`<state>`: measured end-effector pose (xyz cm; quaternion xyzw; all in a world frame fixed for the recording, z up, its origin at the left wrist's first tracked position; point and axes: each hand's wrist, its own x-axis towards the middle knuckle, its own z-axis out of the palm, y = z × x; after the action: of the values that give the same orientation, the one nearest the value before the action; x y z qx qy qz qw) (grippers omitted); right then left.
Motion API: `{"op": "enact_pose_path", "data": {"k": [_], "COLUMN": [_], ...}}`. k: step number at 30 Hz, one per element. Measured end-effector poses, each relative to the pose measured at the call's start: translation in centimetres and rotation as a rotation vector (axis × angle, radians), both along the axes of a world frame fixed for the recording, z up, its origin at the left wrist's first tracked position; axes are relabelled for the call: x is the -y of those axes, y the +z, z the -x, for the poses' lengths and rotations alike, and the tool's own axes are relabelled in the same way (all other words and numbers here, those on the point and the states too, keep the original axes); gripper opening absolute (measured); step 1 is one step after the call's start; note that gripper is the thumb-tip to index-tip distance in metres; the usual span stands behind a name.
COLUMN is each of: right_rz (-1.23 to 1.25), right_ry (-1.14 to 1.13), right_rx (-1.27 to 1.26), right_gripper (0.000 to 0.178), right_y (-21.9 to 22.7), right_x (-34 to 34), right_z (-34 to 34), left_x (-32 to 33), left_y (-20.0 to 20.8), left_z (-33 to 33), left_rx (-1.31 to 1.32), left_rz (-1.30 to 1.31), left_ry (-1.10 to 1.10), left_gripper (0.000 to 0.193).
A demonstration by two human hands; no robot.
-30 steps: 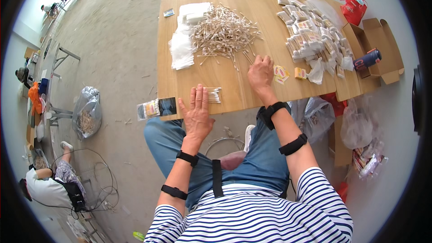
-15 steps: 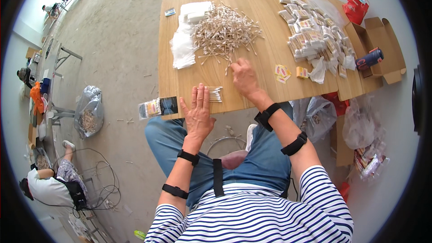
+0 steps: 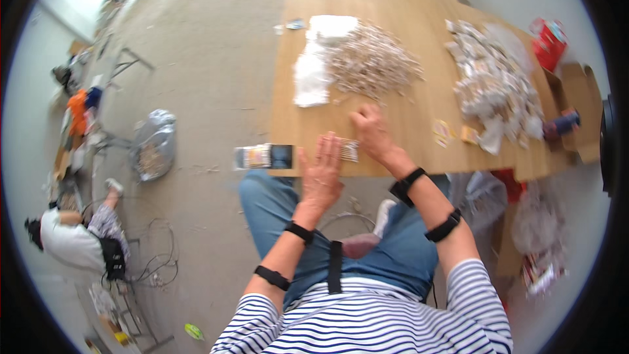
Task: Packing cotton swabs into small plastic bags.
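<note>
My left hand (image 3: 322,172) lies flat with its fingers spread at the near edge of the wooden table (image 3: 419,101), over a small row of thin wooden sticks (image 3: 347,149). My right hand (image 3: 370,130) rests palm down just right of that row, its fingers pointing toward the big loose heap of sticks (image 3: 370,62) farther back. I cannot tell whether it holds any stick. White sheets (image 3: 313,75) lie to the left of the heap.
A pile of small packed bags (image 3: 495,85) covers the table's right part, with small cards (image 3: 452,133) near it. A flat packet (image 3: 264,156) overhangs the near left corner. Cardboard box (image 3: 580,108) and red bag (image 3: 549,36) sit right. A person (image 3: 69,239) sits on the floor, left.
My right hand has moved left and nearer, from the table's right part to beside the small row of sticks. My left hand stayed in place. The view has shifted.
</note>
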<state>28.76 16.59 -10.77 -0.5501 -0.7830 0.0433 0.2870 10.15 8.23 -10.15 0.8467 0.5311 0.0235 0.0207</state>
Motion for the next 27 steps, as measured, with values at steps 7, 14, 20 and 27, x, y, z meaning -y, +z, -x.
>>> {"op": "enact_pose_path", "data": {"k": [7, 14, 20, 27], "right_rz": [0.051, 0.050, 0.028, 0.131], "right_ry": [-0.120, -0.245, -0.063, -0.071], "right_rx": [0.035, 0.181, 0.115, 0.110], "right_gripper": [0.026, 0.032, 0.038, 0.055], "right_y": [1.7, -0.1, 1.5, 1.5], "right_x": [0.5, -0.5, -0.5, -0.8], "right_z": [-1.6, -4.2, -0.4, -1.5], "left_x": [0.7, 0.3, 0.3, 0.7], "left_y": [-1.7, -1.7, -2.0, -2.3], "left_z": [-1.4, -1.0, -0.7, -1.9], "left_rx": [0.113, 0.180, 0.187, 0.196], "left_rz": [-0.065, -0.097, -0.104, -0.121], "left_ry": [0.000, -0.014, 0.008, -0.020], "left_gripper": [0.114, 0.110, 0.103, 0.093]}}
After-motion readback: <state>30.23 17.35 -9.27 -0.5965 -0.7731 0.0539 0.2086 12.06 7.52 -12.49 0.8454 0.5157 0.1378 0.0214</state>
